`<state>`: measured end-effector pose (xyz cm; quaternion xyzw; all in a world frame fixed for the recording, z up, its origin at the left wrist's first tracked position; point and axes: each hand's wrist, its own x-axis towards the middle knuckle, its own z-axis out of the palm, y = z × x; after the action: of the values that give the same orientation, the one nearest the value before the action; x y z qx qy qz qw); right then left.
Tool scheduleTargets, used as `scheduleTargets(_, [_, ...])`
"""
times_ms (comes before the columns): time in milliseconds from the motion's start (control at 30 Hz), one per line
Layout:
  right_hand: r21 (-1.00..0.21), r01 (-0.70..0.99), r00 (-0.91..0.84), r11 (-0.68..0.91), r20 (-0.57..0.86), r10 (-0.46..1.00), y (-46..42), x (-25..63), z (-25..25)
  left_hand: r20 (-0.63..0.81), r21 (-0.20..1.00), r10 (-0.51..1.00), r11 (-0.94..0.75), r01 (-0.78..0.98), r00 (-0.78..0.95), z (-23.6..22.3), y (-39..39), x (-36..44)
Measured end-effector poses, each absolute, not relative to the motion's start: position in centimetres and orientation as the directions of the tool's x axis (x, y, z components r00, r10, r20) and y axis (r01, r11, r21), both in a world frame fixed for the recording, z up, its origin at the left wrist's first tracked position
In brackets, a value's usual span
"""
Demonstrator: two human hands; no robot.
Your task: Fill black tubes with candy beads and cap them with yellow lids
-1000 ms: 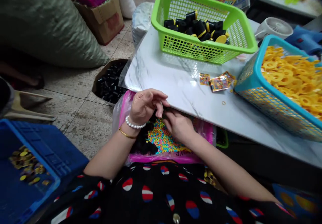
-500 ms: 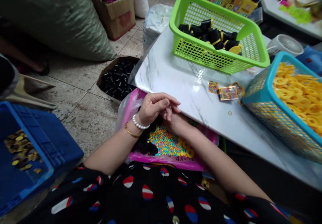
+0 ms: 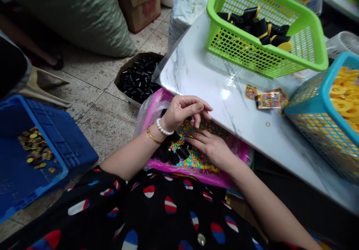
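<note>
Left hand (image 3: 183,111) is hanging half-curled over a pink plastic bag (image 3: 196,177), and I can't tell if that grip's holding anything. Right hand (image 3: 210,148) looks released, resting on the colored beads (image 3: 193,162), with black tubes (image 3: 168,154) lying just left of it.

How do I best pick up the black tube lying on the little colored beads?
Pinch the black tube across its round middle, coming from above. It seems to lie on its side on the colored beads, so its curved body faces up and is easy to reach. The right hand is closest, so coming from that side looks easiest.
</note>
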<state>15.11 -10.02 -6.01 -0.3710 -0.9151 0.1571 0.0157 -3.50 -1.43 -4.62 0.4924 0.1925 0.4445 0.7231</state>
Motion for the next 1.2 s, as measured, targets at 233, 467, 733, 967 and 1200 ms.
scheduleTargets(233, [-0.089,0.832,-0.555,0.548,-0.105,0.825,-9.4,14.1,-6.0,0.150,0.908,0.835,0.095,-0.407,0.530,-4.1,-1.7,-3.4])
scheduleTargets(467, [-0.417,0.797,-0.552,0.437,-0.206,0.808,-10.4,14.7,-6.5,0.148,0.932,0.788,0.092,-0.352,0.598,-3.6,-2.1,-3.2])
scheduleTargets(733, [-0.939,0.255,-0.142,-0.232,-0.274,0.951,-12.7,17.7,-5.7,0.295,0.954,0.657,-0.163,-0.251,0.694,-3.4,-2.2,-3.3])
scheduleTargets(967, [-0.983,0.047,0.098,-0.179,-0.173,0.980,-13.7,15.6,-4.1,0.463,0.794,0.461,-0.596,-0.123,0.757,-3.6,-2.9,-1.9])
scheduleTargets(1200, [-0.860,0.500,0.045,-0.102,-0.091,0.995,-14.4,17.4,-4.4,0.575,0.733,0.694,-0.672,0.103,0.433,-2.9,-4.1,-1.7])
